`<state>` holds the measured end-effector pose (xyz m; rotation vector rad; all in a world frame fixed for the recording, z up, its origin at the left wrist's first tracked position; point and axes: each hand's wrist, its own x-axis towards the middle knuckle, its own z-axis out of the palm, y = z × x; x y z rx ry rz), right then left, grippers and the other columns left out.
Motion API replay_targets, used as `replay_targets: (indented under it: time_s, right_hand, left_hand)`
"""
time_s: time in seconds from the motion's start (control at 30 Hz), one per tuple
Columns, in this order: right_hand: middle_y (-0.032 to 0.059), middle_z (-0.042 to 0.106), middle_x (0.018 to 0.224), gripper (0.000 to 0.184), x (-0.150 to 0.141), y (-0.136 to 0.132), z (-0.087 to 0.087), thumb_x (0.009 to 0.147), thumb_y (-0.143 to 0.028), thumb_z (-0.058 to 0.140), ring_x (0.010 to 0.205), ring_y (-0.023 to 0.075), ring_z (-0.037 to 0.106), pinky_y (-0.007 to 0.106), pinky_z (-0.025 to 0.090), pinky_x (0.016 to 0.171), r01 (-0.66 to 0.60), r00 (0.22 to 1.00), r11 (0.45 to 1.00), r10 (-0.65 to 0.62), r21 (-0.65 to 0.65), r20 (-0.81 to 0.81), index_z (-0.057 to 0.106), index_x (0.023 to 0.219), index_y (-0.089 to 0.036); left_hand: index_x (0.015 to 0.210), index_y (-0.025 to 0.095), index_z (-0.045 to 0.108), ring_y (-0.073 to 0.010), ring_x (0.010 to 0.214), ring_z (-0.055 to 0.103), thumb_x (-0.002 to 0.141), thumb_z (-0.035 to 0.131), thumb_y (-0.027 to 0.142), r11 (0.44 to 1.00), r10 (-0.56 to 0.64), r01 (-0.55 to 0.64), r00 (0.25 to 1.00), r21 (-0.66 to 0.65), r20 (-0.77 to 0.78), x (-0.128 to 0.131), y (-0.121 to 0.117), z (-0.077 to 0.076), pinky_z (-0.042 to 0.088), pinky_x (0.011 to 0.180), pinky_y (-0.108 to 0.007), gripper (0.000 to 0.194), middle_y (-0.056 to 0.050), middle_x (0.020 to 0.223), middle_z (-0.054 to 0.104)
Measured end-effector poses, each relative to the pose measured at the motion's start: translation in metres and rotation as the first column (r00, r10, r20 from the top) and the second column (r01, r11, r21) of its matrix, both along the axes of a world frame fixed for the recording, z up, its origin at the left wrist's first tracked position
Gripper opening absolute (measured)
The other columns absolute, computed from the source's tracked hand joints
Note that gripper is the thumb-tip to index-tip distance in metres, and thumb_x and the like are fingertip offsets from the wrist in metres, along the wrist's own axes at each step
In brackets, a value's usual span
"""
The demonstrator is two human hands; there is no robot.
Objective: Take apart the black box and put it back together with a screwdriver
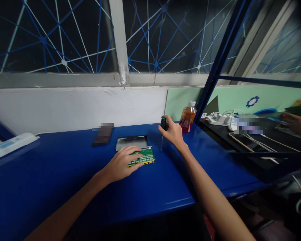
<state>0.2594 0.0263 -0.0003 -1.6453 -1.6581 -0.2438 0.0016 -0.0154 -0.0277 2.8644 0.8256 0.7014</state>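
Observation:
My left hand (pixel 126 160) grips the left end of a green circuit board (pixel 147 156) with yellow parts along its near edge. Part of the board is hidden under my fingers. Just behind it lies a shallow grey metal case (pixel 125 142), open side up. My right hand (pixel 172 132) is closed around the dark handle of a screwdriver (pixel 162 140). The screwdriver stands nearly upright right of the board, its thin shaft pointing down and its tip at or close to the blue tabletop, beside a tiny speck.
On the blue table (pixel 90 194), a dark flat blurred object (pixel 103 134) lies behind my left hand. A bottle (pixel 188 117) stands at the back right by a blue post. A white power strip (pixel 13 144) sits far left. Another person's hand (pixel 297 124) is over the neighbouring black table.

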Motion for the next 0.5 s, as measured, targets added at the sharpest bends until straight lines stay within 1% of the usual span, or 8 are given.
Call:
replay_targets:
  time_s: [0.2, 0.37, 0.5]
  right_hand:
    - [0.0008, 0.065, 0.063, 0.043, -0.002, -0.004, 0.007, 0.079, -0.043, 0.053, 0.060, 0.0207, 0.062, 0.029, 0.041, 0.056, -0.049, 0.995, 0.998, 0.051, 0.028, -0.081, 0.058, 0.118, -0.024]
    - [0.0000, 0.063, 0.060, 0.042, -0.007, -0.008, 0.013, 0.078, -0.041, 0.055, 0.053, 0.0181, 0.058, 0.030, 0.042, 0.056, -0.069, 0.990, 0.996, 0.076, 0.061, -0.121, 0.059, 0.116, -0.024]
    - [-0.0012, 0.062, 0.059, 0.040, -0.014, -0.013, 0.018, 0.077, -0.041, 0.057, 0.052, 0.0160, 0.056, 0.030, 0.044, 0.055, -0.136, 0.961, 0.985, 0.157, 0.106, -0.229, 0.059, 0.113, -0.024]
  left_hand:
    - [0.107, 0.021, 0.070, -0.0293, 0.112, 0.059, 0.085, 0.063, 0.032, 0.999, 0.028, -0.028, 0.999, -0.019, 0.031, 0.003, -0.004, 0.004, 0.047, 0.095, -0.052, 0.025, -0.010, 0.117, 0.066]
    - [0.105, 0.022, 0.071, -0.0290, 0.110, 0.060, 0.086, 0.062, 0.033, 0.999, 0.050, -0.050, 0.997, 0.000, 0.058, 0.004, -0.005, 0.002, 0.048, 0.093, -0.052, 0.024, -0.010, 0.113, 0.068]
    - [0.105, 0.021, 0.070, -0.0269, 0.105, 0.062, 0.086, 0.063, 0.031, 0.998, 0.067, -0.069, 0.991, 0.014, 0.115, 0.006, -0.005, 0.000, 0.048, 0.091, -0.049, 0.023, -0.009, 0.110, 0.069]
